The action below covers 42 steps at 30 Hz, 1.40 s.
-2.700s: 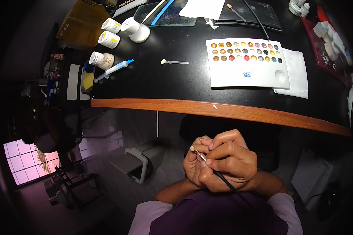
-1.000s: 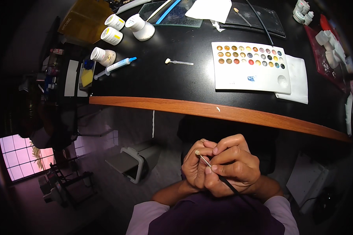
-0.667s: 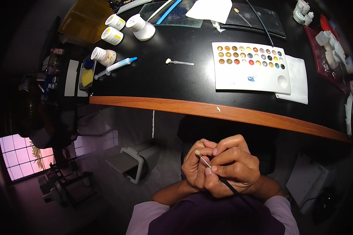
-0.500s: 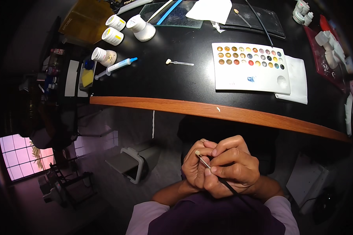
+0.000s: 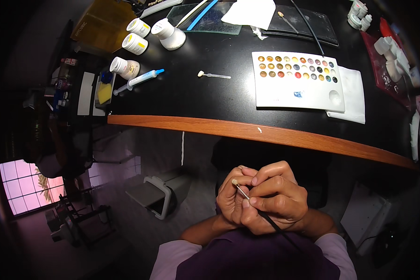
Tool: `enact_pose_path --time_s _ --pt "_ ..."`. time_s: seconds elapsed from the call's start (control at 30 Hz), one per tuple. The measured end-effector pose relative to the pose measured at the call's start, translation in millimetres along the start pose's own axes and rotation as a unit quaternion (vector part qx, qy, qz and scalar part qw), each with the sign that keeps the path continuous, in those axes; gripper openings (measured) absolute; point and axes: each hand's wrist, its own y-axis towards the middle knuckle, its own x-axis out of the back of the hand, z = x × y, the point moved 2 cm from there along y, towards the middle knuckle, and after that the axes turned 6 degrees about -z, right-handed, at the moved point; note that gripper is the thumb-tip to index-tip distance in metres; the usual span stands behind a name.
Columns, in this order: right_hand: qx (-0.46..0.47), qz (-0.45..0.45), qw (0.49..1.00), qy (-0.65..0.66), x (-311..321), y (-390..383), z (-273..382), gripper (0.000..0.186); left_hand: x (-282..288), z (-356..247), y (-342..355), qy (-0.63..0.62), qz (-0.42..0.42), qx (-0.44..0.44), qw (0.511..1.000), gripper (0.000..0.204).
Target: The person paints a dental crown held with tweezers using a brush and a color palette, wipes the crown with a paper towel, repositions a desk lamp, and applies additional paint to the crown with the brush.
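Note:
My right hand [image 5: 280, 200] is closed in a pinch round a slim brush [image 5: 267, 218] with a dark handle and a metal neck. The brush slants up and left across my fingers. At its upper end is a small cream-coloured piece [image 5: 235, 182], which looks like a tooth crown. My left hand [image 5: 227, 198] is curled closed behind that piece, pressed against my right hand. How its fingers grip the piece is partly hidden. Both hands are held in front of my body, below the table's wooden edge [image 5: 210, 127].
On the black table lie a white palette [image 5: 284, 95] with several coloured wells, a tooth shade tab [image 5: 214, 75], and a syringe [image 5: 142, 79]. White jars [image 5: 135, 43] stand at the left. A red tray [image 5: 382, 70] is at the right. A grey bin [image 5: 161, 198] stands on the floor.
Almost nothing differs. My right hand has shifted very slightly left; the brush and the cream piece stay in place together.

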Motion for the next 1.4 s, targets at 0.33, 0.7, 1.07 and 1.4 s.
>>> enact_pose_path --time_s 0.33,0.7,1.07,1.4 --pt "0.013 0.022 1.000 0.004 3 -5 -3 0.023 2 2 -1 -0.018 0.010 -0.007 1.000 0.034" --pt "0.018 0.048 0.999 0.014 4 -9 1 0.026 4 6 0 -0.122 0.044 0.011 0.991 0.036" --pt "0.036 0.047 0.998 -0.004 4 -11 -3 0.028 5 9 0 -0.154 0.040 0.000 0.987 0.035" --pt "0.025 0.044 0.999 0.001 3 -10 0 0.027 7 9 -3 -0.136 0.042 -0.001 0.990 0.034"
